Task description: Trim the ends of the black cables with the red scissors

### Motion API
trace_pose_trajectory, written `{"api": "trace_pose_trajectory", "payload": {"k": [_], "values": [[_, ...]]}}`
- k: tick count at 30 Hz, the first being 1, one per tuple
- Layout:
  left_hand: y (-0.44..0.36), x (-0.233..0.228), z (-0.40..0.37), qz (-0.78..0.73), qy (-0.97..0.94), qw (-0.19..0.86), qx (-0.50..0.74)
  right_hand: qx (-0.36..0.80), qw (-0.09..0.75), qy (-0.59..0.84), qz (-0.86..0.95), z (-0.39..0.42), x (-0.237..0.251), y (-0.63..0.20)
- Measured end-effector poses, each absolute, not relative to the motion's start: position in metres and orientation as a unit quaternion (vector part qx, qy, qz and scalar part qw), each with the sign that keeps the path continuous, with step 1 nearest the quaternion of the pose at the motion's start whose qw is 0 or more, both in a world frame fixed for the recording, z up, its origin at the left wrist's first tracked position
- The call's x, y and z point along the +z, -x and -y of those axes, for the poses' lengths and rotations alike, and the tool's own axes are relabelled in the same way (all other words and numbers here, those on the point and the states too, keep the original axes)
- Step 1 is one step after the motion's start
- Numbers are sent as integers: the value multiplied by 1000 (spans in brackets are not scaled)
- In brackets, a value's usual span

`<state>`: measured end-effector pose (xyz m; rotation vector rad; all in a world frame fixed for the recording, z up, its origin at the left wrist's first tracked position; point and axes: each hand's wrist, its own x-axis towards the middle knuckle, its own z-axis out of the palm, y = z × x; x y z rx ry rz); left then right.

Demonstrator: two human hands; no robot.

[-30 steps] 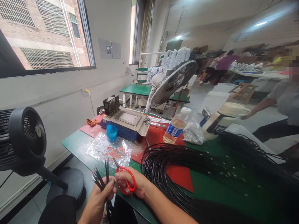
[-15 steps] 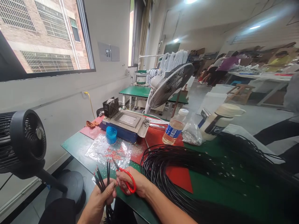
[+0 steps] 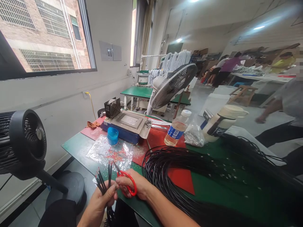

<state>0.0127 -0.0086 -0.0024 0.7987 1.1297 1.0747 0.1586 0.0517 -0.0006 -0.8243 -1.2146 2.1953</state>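
My left hand (image 3: 103, 198) is closed around several black cables (image 3: 101, 180), whose stripped ends with reddish tips point up. Their lower lengths hang below the hand, past the table edge. My right hand (image 3: 131, 184) grips red-handled scissors (image 3: 133, 183), blades pointing up and to the left beside the upright cable ends. The fingertips of both hands meet near the cables; what lies between them is too small to make out. Beyond the hands, a clear plastic sheet (image 3: 97, 150) carries scattered red and pale clippings (image 3: 117, 154).
A blue cup (image 3: 112, 136) stands by a soldering pot-like machine (image 3: 123, 130) with a small fan. Right of it are a bottle (image 3: 175, 130), a bag of metal bits (image 3: 194, 137), a jug (image 3: 219, 121) and coiled black cables (image 3: 161, 164). A person (image 3: 286, 97) is at far right.
My right hand and the scissors have shifted very slightly left, toward the cables. At the far right, a person's arm and hand have come into view.
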Motion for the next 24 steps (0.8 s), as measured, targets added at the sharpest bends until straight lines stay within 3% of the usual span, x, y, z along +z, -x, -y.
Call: {"api": "trace_pose_trajectory", "payload": {"k": [24], "values": [[-12,-6,11,-498,-333,629,496,789,271,295,465,-50,-3,-156]]}}
